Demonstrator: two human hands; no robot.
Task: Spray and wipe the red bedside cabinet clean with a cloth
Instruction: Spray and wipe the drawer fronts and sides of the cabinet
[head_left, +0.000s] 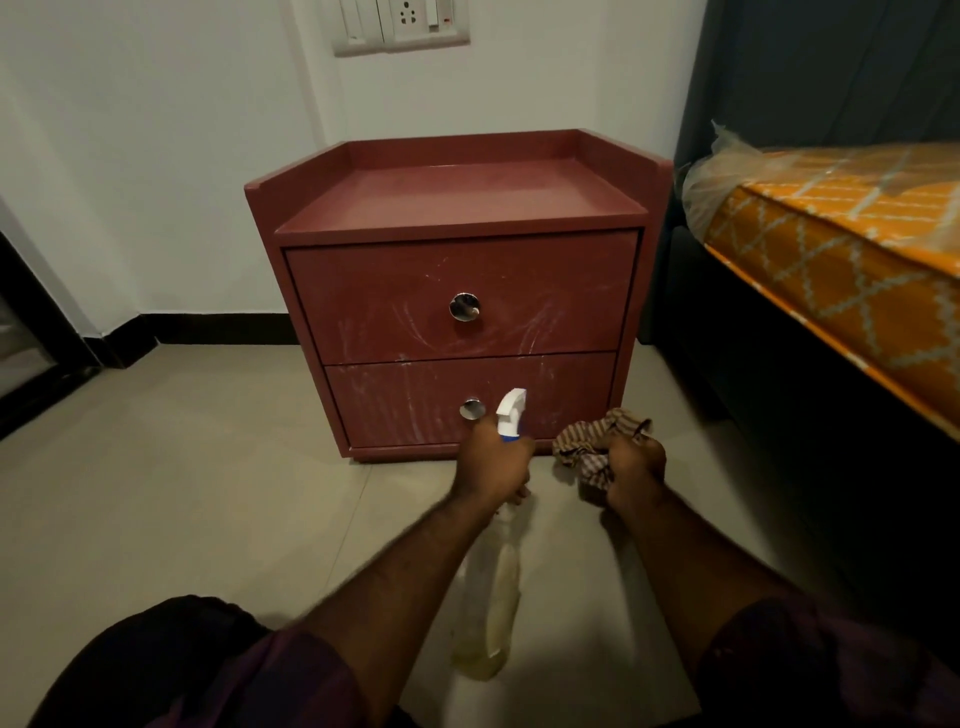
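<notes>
Both hands are held low in the centre of the frame, just in front of the cabinet's foot. The left hand (491, 465) is curled round the neck of the spray bottle (489, 597), whose white trigger head (510, 413) is raised against the lower drawer (405, 402). The right hand (634, 467) is clenched on a bunched striped cloth (589, 441). The red bedside cabinet (457, 208) is set on the tiled floor (182, 467) against the white wall, in the middle of the frame. Pale smears and streaks are seen across both drawer fronts, so the cleaning is judged barely begun.

With the nozzle so near the lower front, a heavy burst could be expected to run down in drips and pool on the tiles, leaving them slick where the person is crouched. The bottle is blurred, so its exact aim cannot be told; a badly aimed spray could drift right onto the plastic-wrapped orange mattress (831, 244). Liquid left on the cabinet top may be trapped in the corners of its raised rim, where a bunched cloth is hard to press in.

Each drawer carries a round metal knob, the upper knob (464, 306) and the lower knob (471, 409), and straight strokes of the cloth would be broken by them. The dark bed frame stands just beside the cabinet's right side, so that side is poorly reached. A switch plate (400, 23) is fixed to the wall at the upper centre, and a dark skirting (218, 328) runs along the wall's foot.
</notes>
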